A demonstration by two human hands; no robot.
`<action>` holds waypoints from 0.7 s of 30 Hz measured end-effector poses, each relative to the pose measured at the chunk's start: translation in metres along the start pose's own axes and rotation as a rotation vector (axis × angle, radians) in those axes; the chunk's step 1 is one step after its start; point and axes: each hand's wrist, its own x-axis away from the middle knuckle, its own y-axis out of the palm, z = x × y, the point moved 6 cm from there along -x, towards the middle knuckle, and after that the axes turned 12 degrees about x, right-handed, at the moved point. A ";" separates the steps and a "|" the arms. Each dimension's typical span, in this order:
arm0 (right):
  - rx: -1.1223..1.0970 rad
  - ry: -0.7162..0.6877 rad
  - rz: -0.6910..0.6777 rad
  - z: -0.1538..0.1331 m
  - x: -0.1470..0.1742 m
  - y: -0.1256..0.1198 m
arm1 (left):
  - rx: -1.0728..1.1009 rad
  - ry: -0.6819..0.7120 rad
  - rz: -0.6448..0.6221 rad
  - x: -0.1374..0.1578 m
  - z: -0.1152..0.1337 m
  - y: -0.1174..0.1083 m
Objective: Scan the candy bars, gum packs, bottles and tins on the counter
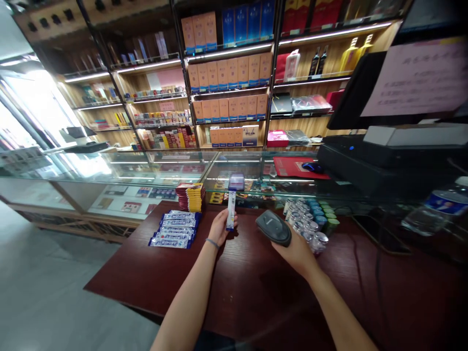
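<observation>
My left hand [219, 227] is closed on a slim blue-and-white snack packet [231, 209], held upright above the dark red wooden table [234, 278]. In my right hand [298, 251] is a black handheld barcode scanner [273, 227], its head pointing left toward the packet. Left of my left hand lies a row of similar blue-and-white packets [173, 229], overlapping on the table. Behind them stand stacks of small red and yellow packs [190, 197]. Just beyond my right hand are several small capped cylinders [307, 219], some silvery, some blue or green.
A glass display counter [175, 168] runs along the table's far side. On the right are a black monitor [353, 92], a dark till-like box [387, 165], a water bottle [437, 209] and a phone-like dark slab [380, 234]. A red mat [292, 166] lies on the glass.
</observation>
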 end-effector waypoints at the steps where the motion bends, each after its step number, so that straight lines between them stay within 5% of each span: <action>1: -0.006 0.004 0.016 0.003 0.000 0.000 | 0.016 0.028 -0.001 0.001 0.004 0.003; 7: 0.010 0.029 0.115 0.022 -0.003 0.000 | -0.048 0.556 -0.114 0.020 0.083 0.038; 13: -0.003 0.055 0.114 0.028 -0.005 -0.005 | -0.762 0.984 -0.092 0.060 0.179 0.012; 17: 0.010 0.024 0.144 0.028 -0.006 -0.007 | -1.350 1.013 -0.102 0.079 0.213 -0.035; 21: -0.004 -0.007 0.184 0.023 -0.005 -0.009 | -1.624 0.884 -0.225 0.085 0.225 -0.082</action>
